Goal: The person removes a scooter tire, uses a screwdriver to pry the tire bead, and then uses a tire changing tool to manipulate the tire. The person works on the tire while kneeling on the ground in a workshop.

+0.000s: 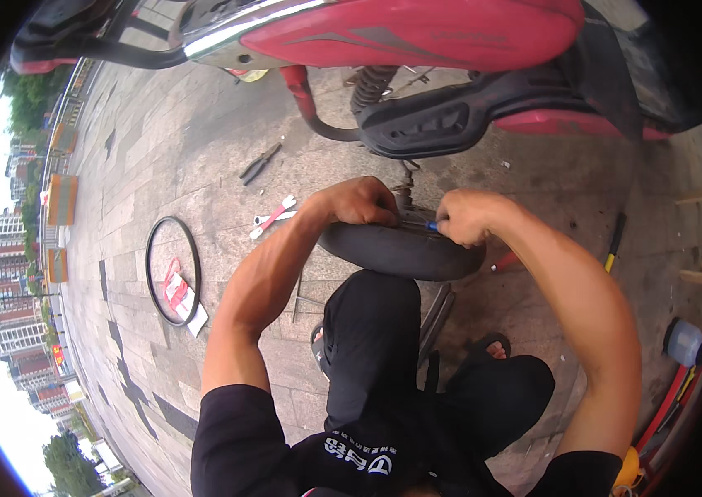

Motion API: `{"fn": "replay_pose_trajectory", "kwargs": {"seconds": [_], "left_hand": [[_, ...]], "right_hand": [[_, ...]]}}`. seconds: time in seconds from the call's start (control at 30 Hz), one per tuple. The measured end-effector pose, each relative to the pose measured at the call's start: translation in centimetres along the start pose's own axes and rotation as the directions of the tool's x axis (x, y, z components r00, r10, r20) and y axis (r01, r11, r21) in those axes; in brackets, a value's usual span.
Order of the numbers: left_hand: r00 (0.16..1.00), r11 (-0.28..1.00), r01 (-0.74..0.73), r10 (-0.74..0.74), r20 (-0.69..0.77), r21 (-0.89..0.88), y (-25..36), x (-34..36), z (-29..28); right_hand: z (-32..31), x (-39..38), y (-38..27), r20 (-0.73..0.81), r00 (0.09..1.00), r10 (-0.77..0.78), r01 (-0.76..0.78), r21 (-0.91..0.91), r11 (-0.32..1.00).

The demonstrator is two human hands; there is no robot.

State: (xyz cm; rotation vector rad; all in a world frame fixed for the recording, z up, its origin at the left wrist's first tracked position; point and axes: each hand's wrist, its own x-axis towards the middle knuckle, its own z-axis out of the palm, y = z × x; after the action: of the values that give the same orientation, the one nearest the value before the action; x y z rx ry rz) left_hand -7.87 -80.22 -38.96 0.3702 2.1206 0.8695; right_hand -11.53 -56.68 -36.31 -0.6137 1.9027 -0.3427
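A black tyre (400,253) is in front of my knees, below a raised red scooter (417,37). My left hand (363,201) is closed on the tyre's upper left edge, its fingertips partly hidden. On the other side, my right hand (465,218) is closed round a tool with a blue handle (431,224), which looks like a screwdriver. Its shaft points left along the tyre's inner edge toward the left hand. Where exactly the tip touches is too small to make out.
Pliers (260,164) and wrenches (275,217) lie on the paving left of the tyre. Farther left, a thin black ring (149,257) surrounds a red and white packet (178,291). A black and yellow tool (616,240) lies at the right. The scooter's black plastic part (425,124) overhangs my hands.
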Motion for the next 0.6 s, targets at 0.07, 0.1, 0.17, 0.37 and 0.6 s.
{"fn": "replay_pose_trajectory", "kwargs": {"seconds": [0.07,0.1,0.17,0.37,0.6], "left_hand": [[0.997,0.996,0.080,-0.080,0.004,-0.027,0.1,-0.1,0.2],[0.999,0.998,0.043,-0.044,-0.013,-0.046,0.1,-0.1,0.4],[1.000,0.998,0.002,-0.002,0.001,-0.055,0.0,0.1,0.5],[1.000,0.998,0.008,-0.007,0.013,-0.064,-0.3,0.6,0.7],[0.998,0.998,-0.061,0.060,-0.021,-0.031,-0.9,1.0,1.0]], "right_hand": [[-0.1,-0.5,-0.1,-0.111,0.992,-0.053,0.051,-0.013,0.999],[-0.1,-0.7,0.0,-0.169,0.984,-0.056,0.052,-0.029,0.998],[0.0,-0.8,0.4,-0.293,0.944,-0.155,0.125,-0.116,0.985],[0.0,0.5,1.2,-0.105,0.991,-0.089,0.084,-0.052,0.995],[0.4,0.7,1.5,-0.035,0.999,0.018,-0.012,0.158,0.987]]}}
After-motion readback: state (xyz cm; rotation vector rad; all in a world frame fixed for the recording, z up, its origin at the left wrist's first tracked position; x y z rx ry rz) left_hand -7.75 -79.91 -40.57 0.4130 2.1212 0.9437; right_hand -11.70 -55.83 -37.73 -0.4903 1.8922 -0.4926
